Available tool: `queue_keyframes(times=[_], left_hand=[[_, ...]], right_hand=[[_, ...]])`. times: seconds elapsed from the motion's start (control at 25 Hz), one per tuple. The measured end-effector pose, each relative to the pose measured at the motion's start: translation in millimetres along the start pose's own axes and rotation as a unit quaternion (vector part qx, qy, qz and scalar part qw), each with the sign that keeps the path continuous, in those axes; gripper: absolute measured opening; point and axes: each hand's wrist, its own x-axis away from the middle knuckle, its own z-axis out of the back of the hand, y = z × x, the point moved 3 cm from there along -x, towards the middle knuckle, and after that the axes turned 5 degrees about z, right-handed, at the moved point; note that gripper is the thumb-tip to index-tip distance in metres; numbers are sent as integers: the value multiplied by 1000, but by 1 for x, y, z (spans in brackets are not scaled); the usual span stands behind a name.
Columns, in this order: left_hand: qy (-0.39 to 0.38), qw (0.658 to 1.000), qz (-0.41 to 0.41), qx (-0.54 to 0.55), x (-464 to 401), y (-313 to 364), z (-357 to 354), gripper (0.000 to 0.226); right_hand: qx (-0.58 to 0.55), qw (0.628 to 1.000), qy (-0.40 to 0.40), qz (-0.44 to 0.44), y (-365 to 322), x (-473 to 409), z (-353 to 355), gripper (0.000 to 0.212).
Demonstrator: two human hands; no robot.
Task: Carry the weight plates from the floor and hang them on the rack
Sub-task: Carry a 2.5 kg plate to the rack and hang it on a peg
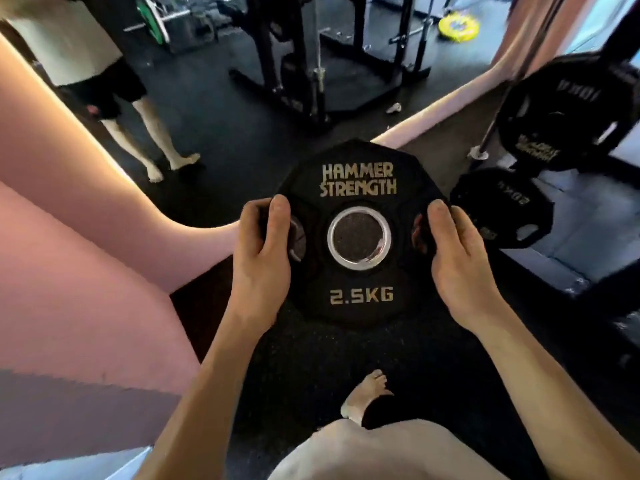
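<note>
Both hands grip a black plate (358, 233) marked 2.5KG, held flat-faced above the floor (311, 368): the left hand (261, 261) curls round its left edge, the right hand (457, 268) round its right edge, thumbs on the face. To the right, two larger plates (568, 112) hang on the rack (623, 39).

Held plate (358, 233) showing black, lettering in pale gold, centre ring in silver. Floor (304, 368) showing black with fine speckle. Wall (69, 237) reading pink. Far disc (459, 26) showing yellow; barbell plate (149, 19) showing green.
</note>
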Motion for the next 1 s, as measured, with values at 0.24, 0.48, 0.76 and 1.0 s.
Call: queue_keyframes(times=[0.24,0.48,0.76,1.0], left_hand=[[-133,990,-24,28,-90,12,-100,24],[-254,964,-44,61,-149,39,-216,26],[-332,935,-89,90,-213,82,-324,28],[-364,907,-155,140,-277,149,-405,28]], right_hand=[[49,988,141,33,-8,-64,56,48],[70,965,248,41,-21,-122,124,34],[110,928,344,88,-54,-191,180,35],[145,895,397,145,-109,-267,217,35]])
